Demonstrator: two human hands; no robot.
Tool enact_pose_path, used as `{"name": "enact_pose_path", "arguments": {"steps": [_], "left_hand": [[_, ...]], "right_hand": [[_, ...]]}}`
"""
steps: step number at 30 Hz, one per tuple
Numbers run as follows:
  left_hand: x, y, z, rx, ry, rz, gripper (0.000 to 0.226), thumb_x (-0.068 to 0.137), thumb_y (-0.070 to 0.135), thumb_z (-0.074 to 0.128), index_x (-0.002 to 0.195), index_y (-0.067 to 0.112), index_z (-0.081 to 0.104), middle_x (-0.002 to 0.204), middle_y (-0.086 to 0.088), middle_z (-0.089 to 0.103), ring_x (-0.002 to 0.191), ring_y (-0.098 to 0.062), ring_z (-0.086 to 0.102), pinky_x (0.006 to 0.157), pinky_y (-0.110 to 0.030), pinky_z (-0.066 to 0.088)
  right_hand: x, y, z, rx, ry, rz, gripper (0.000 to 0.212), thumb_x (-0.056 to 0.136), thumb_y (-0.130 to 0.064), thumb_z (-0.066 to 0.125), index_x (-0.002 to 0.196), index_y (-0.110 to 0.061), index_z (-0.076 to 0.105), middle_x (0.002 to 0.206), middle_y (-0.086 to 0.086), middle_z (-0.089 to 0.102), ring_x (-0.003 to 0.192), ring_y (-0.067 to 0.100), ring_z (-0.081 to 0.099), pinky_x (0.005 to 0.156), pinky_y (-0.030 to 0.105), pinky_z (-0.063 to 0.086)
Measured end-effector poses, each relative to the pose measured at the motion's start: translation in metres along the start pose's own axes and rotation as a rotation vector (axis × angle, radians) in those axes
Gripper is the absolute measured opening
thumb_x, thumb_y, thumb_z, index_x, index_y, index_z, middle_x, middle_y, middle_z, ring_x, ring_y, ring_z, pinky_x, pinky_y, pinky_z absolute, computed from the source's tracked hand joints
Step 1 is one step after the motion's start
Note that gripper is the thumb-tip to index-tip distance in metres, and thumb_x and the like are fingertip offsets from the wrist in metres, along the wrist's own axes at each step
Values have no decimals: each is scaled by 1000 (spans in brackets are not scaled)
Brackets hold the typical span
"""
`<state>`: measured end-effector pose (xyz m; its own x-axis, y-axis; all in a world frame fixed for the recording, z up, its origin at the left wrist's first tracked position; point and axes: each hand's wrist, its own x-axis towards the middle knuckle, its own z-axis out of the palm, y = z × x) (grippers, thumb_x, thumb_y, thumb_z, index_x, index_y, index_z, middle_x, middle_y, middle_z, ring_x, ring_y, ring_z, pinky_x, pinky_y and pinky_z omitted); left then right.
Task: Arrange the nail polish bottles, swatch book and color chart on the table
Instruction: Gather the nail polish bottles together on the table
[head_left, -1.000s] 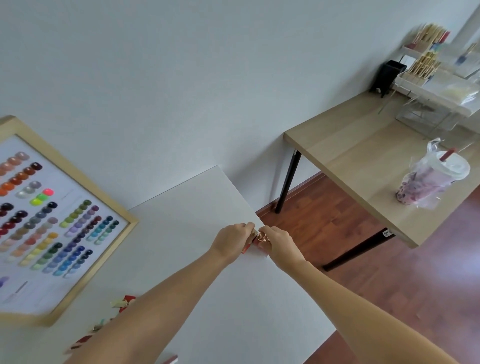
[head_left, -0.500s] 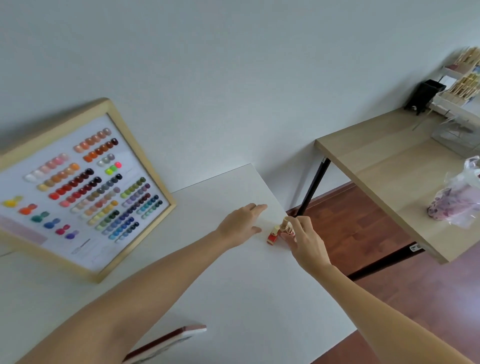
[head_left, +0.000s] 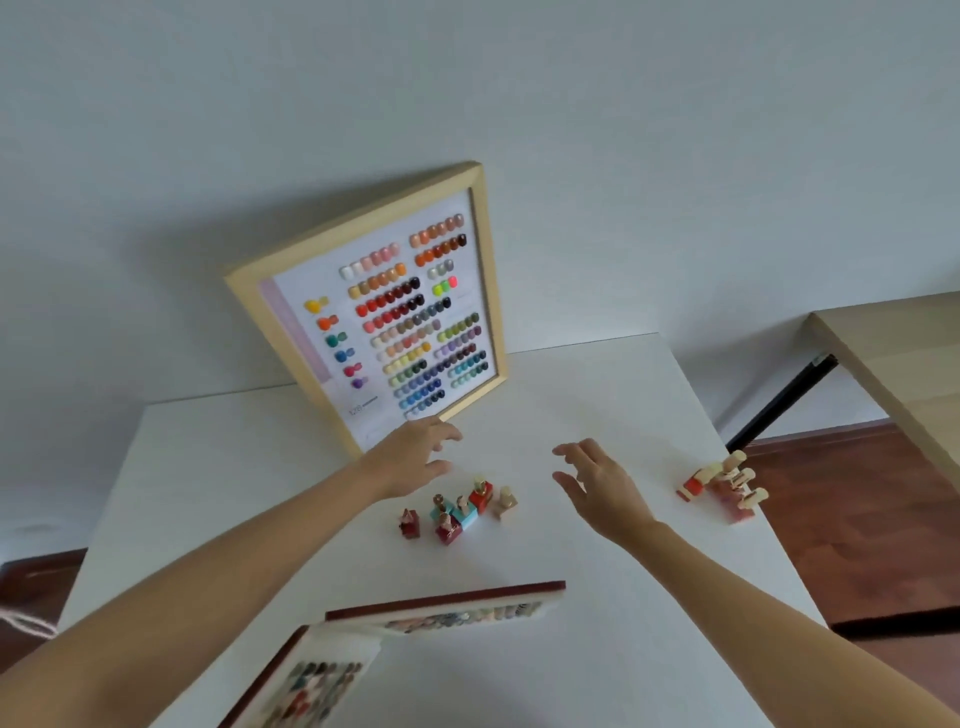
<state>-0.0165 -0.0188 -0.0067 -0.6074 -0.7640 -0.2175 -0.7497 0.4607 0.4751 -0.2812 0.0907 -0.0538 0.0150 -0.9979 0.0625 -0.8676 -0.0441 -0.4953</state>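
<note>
Two hands spread, empty: left hand (head_left: 415, 457), right hand (head_left: 597, 483) flank bottle cluster (head_left: 457, 509) just nearer on table (head_left: 623, 395).

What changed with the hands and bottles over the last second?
Both hands let go of the bottles at the table's right edge and swung left: left hand and right hand now hover open over the middle bottle cluster. The color chart stays leaning against the wall.

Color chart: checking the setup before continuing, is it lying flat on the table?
No, the framed color chart stands tilted against the wall.
</note>
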Motion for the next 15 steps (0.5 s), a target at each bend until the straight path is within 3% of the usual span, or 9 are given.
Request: {"name": "enact_pose_path", "arguments": {"steps": [6, 10, 15], "left_hand": [[-32, -22, 34, 130, -168, 19, 38, 81, 35, 67, 115, 24, 55, 120, 4, 53, 96, -14, 58, 82, -31, 52], [-33, -23, 55, 142, -131, 44, 35, 81, 37, 69, 110, 22, 57, 120, 1, 54, 99, -16, 62, 82, -26, 54], [-29, -19, 70, 145, -62, 61, 34, 86, 34, 66, 114, 16, 60, 115, -2, 56, 93, -16, 64, 83, -23, 55]], "right_hand": [[19, -40, 31, -20, -274, -59, 49, 91, -36, 58, 135, -25, 41, 130, 1, 50, 98, 16, 61, 85, 29, 54], [28, -56, 49, -42, -347, -65, 54, 90, -33, 59, 138, -29, 34, 130, 4, 49, 100, 19, 60, 83, 30, 52], [39, -64, 64, -90, -342, -57, 47, 93, -29, 53, 135, -36, 33, 122, 4, 53, 89, 19, 60, 74, 27, 53]]}}
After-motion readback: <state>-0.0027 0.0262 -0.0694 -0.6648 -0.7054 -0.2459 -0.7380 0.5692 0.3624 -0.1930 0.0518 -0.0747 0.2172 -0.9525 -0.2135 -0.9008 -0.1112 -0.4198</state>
